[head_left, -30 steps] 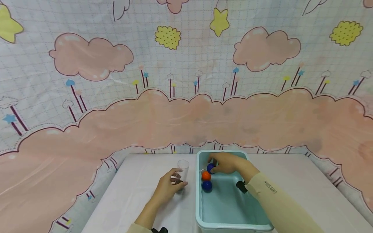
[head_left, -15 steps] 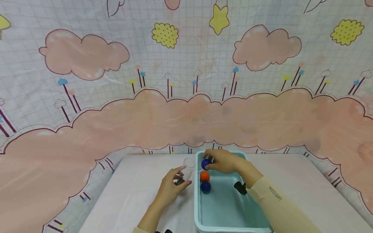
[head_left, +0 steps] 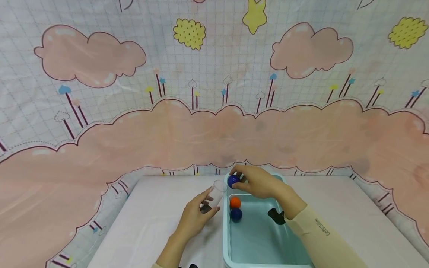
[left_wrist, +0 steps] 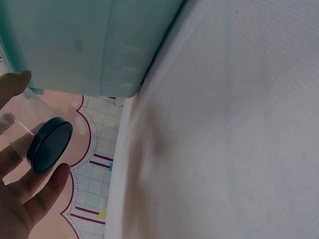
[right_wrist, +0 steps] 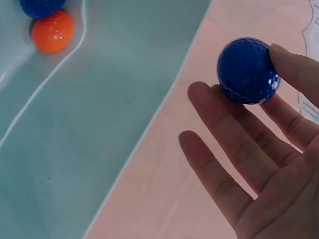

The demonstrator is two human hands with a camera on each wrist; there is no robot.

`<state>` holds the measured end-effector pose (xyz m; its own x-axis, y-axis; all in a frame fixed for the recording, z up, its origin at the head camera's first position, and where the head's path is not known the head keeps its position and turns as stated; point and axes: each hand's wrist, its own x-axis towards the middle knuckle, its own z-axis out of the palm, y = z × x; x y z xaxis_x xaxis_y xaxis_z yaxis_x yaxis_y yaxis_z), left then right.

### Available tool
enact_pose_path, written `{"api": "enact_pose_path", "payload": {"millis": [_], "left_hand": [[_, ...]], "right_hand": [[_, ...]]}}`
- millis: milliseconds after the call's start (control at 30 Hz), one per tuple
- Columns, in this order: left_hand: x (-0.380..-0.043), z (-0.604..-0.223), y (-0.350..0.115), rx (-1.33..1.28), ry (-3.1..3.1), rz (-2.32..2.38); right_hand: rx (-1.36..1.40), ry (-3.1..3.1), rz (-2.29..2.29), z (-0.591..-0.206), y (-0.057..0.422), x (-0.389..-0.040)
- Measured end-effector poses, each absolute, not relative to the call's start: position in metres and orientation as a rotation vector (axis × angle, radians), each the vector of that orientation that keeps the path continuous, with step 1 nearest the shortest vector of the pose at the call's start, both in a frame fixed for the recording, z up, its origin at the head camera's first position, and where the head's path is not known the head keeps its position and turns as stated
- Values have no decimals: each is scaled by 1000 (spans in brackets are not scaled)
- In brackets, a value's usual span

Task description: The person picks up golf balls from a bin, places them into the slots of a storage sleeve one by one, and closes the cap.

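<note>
My left hand grips a clear, open-topped cylinder with a dark base, raised off the table and tilted to the right toward the bin. Between thumb and fingers of my right hand is a blue golf ball, up at the far left corner of the pale teal bin. That ball is close to the cylinder's mouth but apart from it. Along the bin's left wall lie an orange golf ball and a second blue golf ball.
A white-covered table carries the bin at right of centre. Behind it hangs a cloth backdrop with clouds and stars. The bin's left rim stands between the left hand and the balls inside.
My right hand has lifted the blue golf ball up and left, out of the bin's depth toward its far left corner. The left hand has raised the cylinder and tipped it rightward.
</note>
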<state>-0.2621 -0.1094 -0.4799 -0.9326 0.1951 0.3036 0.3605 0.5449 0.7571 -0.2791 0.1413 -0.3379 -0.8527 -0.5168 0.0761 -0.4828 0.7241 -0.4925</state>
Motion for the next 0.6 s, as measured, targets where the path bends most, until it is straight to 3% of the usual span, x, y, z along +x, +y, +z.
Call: {"api": "enact_pose_path", "payload": {"millis": [600], "left_hand": [[-253,-468,-115,-566,-2643,-1258]], "right_hand": [[-950,2851,-950,-343,125,-270]]}}
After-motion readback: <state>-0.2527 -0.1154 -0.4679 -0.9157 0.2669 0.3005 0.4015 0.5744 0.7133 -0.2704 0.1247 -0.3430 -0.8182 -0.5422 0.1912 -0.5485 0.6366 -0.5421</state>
